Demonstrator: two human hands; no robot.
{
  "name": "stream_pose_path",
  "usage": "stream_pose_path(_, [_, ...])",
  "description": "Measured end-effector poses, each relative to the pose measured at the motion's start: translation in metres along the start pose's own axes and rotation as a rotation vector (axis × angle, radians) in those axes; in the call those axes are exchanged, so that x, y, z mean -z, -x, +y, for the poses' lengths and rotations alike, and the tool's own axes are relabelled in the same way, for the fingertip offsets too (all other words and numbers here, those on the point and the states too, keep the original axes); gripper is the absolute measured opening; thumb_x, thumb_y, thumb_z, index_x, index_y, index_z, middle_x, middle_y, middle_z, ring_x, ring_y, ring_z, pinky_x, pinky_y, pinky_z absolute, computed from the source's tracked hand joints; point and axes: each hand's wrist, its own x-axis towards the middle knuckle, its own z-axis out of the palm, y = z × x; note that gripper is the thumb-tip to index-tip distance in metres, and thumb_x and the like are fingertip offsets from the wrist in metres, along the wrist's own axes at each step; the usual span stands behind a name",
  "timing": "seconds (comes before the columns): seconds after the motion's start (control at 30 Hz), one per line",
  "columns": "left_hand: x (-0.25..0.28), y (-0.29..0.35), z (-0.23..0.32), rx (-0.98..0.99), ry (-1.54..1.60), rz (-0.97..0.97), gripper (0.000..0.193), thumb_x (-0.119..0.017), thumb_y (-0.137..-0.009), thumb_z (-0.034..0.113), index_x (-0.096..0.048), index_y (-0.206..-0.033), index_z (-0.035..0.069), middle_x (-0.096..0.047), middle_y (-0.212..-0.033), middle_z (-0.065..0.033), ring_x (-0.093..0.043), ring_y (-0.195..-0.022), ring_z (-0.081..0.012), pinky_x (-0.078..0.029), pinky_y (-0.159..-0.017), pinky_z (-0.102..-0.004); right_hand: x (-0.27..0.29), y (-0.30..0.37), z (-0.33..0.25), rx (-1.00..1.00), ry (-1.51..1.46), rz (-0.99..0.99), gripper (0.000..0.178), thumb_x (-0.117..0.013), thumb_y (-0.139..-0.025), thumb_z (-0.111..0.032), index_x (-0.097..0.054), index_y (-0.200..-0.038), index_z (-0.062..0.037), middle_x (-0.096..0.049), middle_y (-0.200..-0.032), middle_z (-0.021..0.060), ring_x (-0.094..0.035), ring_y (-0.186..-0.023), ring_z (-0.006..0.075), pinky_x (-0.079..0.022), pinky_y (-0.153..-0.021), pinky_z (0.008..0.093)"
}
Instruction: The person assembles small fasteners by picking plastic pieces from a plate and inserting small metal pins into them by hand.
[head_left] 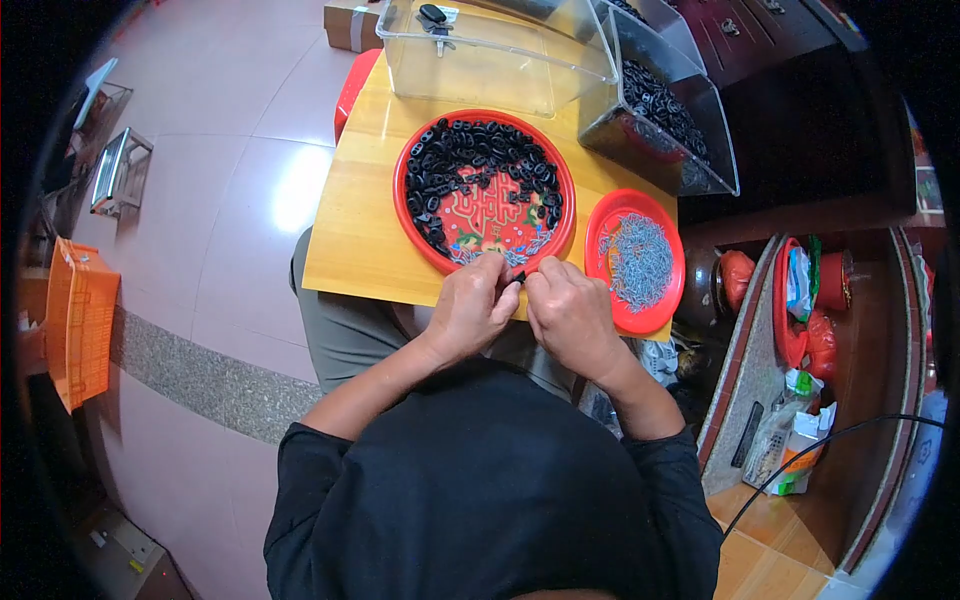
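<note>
Both my hands meet at the near rim of a round red tray (402,190). A small black plastic piece (519,277) shows between them, with the fingertips of my left hand (470,308) closed on it. Beside it, my right hand (572,315) is closed in a pinch, and what its fingers hold is hidden. Many small black oval plastic pieces (435,165) lie around the tray's far and side parts. Some small silvery metal bits (540,242) rest along its near side. To the right, a smaller red plate (598,225) bears a heap of thin grey metal pins or screws (640,262).
An open clear plastic box (480,70) with keys (437,30) on it stands behind the tray on the yellow table (345,235). Another clear bin (715,185) at the far right holds black pieces. Right of me is an open cabinet (870,370) with bags; an orange crate (80,320) stands left.
</note>
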Motion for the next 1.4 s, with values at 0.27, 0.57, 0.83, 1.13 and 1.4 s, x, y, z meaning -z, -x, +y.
stream_pose_path(0.27, [-0.002,-0.001,0.000,-0.069,-0.008,0.039,0.015,-0.059,-0.074,0.005,-0.044,-0.076,0.000,-0.049,-0.067,-0.0169,-0.053,-0.063,-0.0352,-0.042,-0.057,-0.0405,-0.005,-0.001,-0.005,0.014,0.038,-0.001,0.006,-0.055,-0.066,-0.008,-0.052,-0.069,-0.0035,-0.050,-0.072,0.0104,-0.056,-0.065,0.0238,-0.048,-0.051,0.0337])
stream_pose_path(0.57, [-0.008,-0.003,-0.008,0.151,0.377,-0.010,0.012,-0.058,-0.079,0.005,-0.046,-0.077,0.001,-0.048,-0.064,-0.0032,-0.049,-0.057,-0.0100,-0.040,-0.051,-0.0250,-0.027,0.009,0.003,-0.131,-0.194,0.235,0.010,-0.058,-0.071,-0.002,-0.052,-0.078,-0.0010,-0.048,-0.072,0.0124,-0.054,-0.064,0.0287,-0.043,-0.053,0.0386])
stream_pose_path(0.83, [-0.009,-0.005,-0.009,0.256,0.616,-0.039,0.010,-0.055,-0.083,0.006,-0.047,-0.079,0.003,-0.051,-0.069,0.0013,-0.050,-0.060,-0.0046,-0.043,-0.053,-0.0195,-0.013,0.014,0.005,-0.162,-0.263,0.293,0.012,-0.059,-0.071,0.000,-0.053,-0.082,-0.0008,-0.050,-0.071,0.0126,-0.054,-0.063,0.0293,-0.042,-0.053,0.0385])
stream_pose_path(1.13, [-0.007,-0.006,-0.010,0.451,1.028,-0.113,0.006,-0.054,-0.086,0.006,-0.049,-0.083,0.003,-0.061,-0.078,-0.0082,-0.060,-0.066,-0.0113,-0.051,-0.059,-0.0228,-0.014,0.017,0.013,-0.182,-0.493,0.268,0.015,-0.054,-0.071,0.005,-0.056,-0.085,0.0001,-0.055,-0.075,0.0120,-0.058,-0.064,0.0253,-0.045,-0.054,0.0313])
stream_pose_path(1.4, [-0.005,-0.006,-0.009,0.501,1.125,-0.136,0.008,-0.058,-0.083,0.007,-0.052,-0.081,0.002,-0.063,-0.077,-0.0107,-0.061,-0.064,-0.0129,-0.050,-0.056,-0.0214,-0.010,0.020,0.023,-0.273,-0.901,0.145,0.015,-0.055,-0.075,0.006,-0.062,-0.088,0.0027,-0.055,-0.078,0.0065,-0.055,-0.065,0.0104,-0.043,-0.056,0.0222])
